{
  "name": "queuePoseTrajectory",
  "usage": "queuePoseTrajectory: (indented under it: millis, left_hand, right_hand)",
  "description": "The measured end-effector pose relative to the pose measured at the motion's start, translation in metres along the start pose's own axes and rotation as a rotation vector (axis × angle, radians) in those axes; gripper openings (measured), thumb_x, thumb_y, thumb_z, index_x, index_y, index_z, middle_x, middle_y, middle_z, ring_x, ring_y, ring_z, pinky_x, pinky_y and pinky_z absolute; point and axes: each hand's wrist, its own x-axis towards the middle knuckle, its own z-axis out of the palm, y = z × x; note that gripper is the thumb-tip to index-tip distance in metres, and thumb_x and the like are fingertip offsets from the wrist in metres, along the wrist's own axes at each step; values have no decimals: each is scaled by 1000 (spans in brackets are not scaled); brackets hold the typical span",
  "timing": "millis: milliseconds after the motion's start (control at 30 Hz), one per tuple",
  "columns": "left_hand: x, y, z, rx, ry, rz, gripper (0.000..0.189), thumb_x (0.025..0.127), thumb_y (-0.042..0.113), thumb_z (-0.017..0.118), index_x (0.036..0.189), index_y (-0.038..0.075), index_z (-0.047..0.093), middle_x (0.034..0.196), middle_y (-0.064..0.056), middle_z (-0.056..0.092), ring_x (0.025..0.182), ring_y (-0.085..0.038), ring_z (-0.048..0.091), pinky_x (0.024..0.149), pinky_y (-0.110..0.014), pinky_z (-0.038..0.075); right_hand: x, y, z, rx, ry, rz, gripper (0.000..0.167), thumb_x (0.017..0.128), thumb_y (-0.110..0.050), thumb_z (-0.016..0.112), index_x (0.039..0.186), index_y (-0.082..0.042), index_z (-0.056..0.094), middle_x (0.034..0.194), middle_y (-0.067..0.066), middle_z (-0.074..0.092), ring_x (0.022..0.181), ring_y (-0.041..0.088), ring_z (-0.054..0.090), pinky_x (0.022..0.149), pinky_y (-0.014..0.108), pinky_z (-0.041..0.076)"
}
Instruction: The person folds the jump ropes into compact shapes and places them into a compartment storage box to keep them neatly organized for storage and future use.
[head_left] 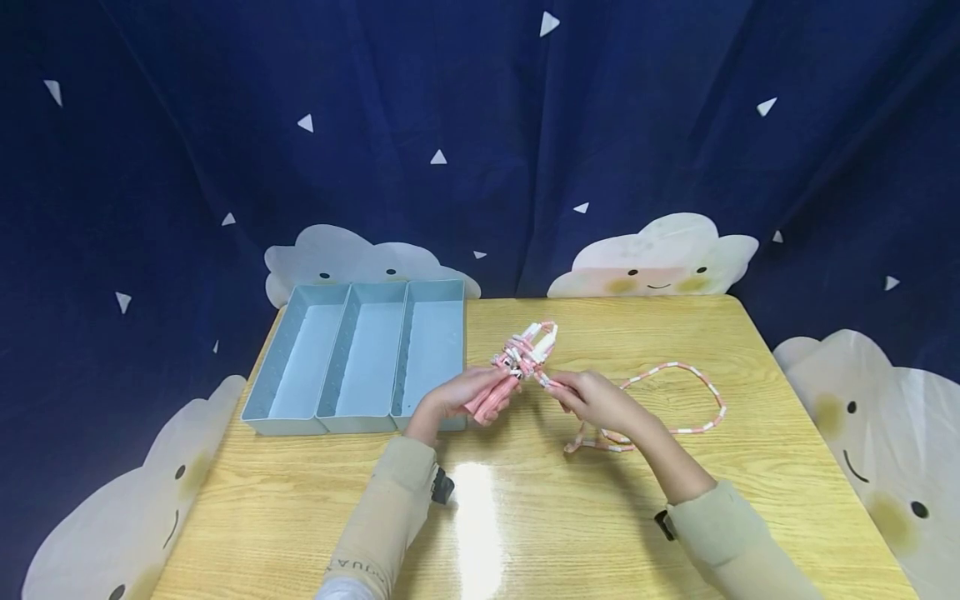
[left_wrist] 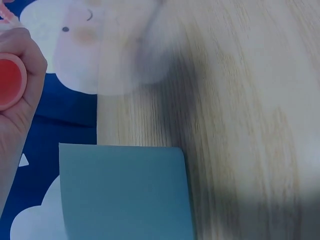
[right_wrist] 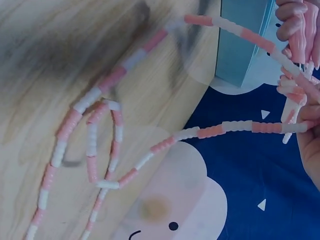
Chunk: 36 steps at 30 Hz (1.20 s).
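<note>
A jump rope with pink and white beads (head_left: pixel 707 382) is partly bundled between the two hands. My left hand (head_left: pixel 461 392) grips its pink handles (head_left: pixel 491 398) side by side. In the left wrist view, the hollow end of one handle (left_wrist: pixel 10 82) shows inside the curled fingers. Beyond the handles, several turns of rope (head_left: pixel 528 348) are gathered in a bunch. My right hand (head_left: pixel 597 402) pinches a beaded strand just right of that bunch. From there the rest hangs down and lies in a loose loop on the table, seen close up in the right wrist view.
A light blue tray (head_left: pixel 324 354) with three long compartments stands on the wooden table (head_left: pixel 540 517), left of the hands. Its right wall is near the left hand. Behind the table hangs a dark blue curtain (head_left: pixel 480 108) with white triangles and cloud shapes.
</note>
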Motion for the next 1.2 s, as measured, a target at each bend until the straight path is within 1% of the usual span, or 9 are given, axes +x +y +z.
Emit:
queuePoseTrajectory:
  millis: [100,300,500,567,700,767,867,1033,1200]
  left_hand:
    - [-2,1,1,29,-20,-16,36,98,37,35,100,5,53,64,-4,50,44,-9,46,40,-22,40]
    - [-3,2,1,64,-43,-73,37,98,38,34,101,6,53,64,-3,50,44,-9,44,41,-22,39]
    - [-4,1,1,89,-48,-97,38,98,39,36,101,6,54,63,-5,50,43,-10,45,40,-23,39]
    - [-4,1,2,94,-47,-108,39,98,38,36,102,4,53,63,-5,51,43,-10,45,40,-23,39]
    - [-5,3,3,98,-52,-129,46,98,37,35,109,-5,49,62,-4,51,42,-10,45,41,-24,40]
    - [-6,4,4,102,-62,-133,44,98,35,35,107,-5,50,62,-4,51,42,-10,45,40,-24,40]
    - [-7,5,4,104,-89,-139,44,99,33,34,107,-7,49,62,-4,51,43,-10,45,41,-24,39]
    - [-8,5,3,103,-126,-149,49,100,32,32,114,-14,40,62,-4,50,43,-10,44,41,-23,39]
    - [-8,4,4,129,-127,-171,49,100,34,32,113,-12,43,63,-5,51,43,-11,44,42,-23,40]
  right_hand:
    - [2,-1,-4,-40,-8,6,21,95,-16,50,74,-12,53,58,-8,45,49,1,39,47,21,38]
    - [5,-2,-10,-76,32,-8,12,91,-13,56,90,-5,64,57,-8,45,48,0,38,48,21,39]
    - [7,-2,-11,-90,8,-7,11,90,-14,57,80,-9,59,55,-10,43,47,0,37,45,20,37]
    - [7,-2,-12,-93,0,-8,14,91,-15,57,78,-10,57,54,-10,41,46,0,36,45,19,36]
    - [8,-1,-12,-93,-7,-18,16,91,-17,56,77,-11,57,54,-10,39,46,0,33,45,19,34]
    - [9,-1,-13,-92,-10,-21,16,92,-17,55,78,-10,59,54,-10,39,46,0,33,46,19,34]
    - [9,0,-12,-89,0,-30,16,91,-18,56,77,-11,60,54,-11,38,46,0,32,45,19,34]
    - [11,1,-12,-101,33,-35,22,88,-20,60,68,-14,55,54,-12,34,47,-1,28,45,18,30]
    - [14,2,-13,-103,50,-47,18,87,-20,62,70,-14,58,57,-12,41,48,-1,31,46,19,33]
